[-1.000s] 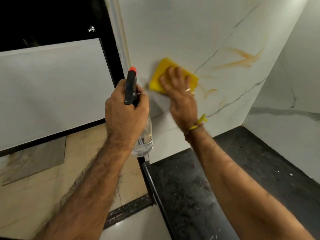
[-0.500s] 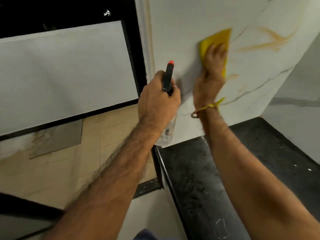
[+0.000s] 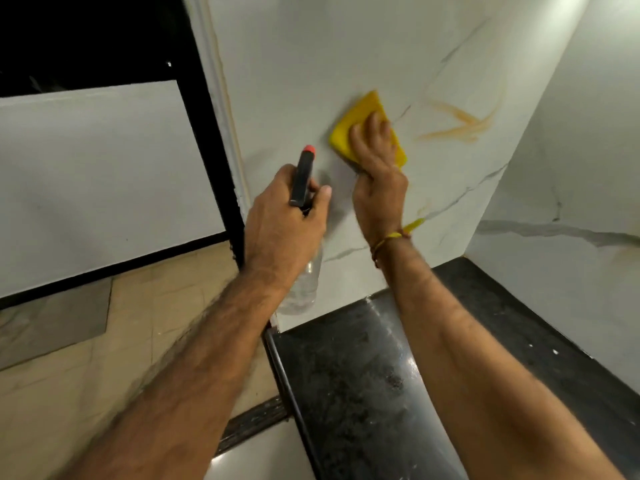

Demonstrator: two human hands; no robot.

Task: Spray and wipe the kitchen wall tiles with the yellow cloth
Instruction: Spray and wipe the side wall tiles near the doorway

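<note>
The right hand (image 3: 377,174) presses the folded yellow cloth (image 3: 363,129) flat against the white marble-patterned wall tile (image 3: 311,81). Its fingers lie spread over the cloth, so this grip is released and only pushes. The cloth sits just left of an orange vein in the tile. The left hand (image 3: 282,230) is clenched around the clear plastic spray bottle with black head and red nozzle (image 3: 302,178). The bottle is held upright, near the wall, beside the cloth. Below both arms lies the dark speckled stone counter (image 3: 346,375), which meets the tile at its back edge.
</note>
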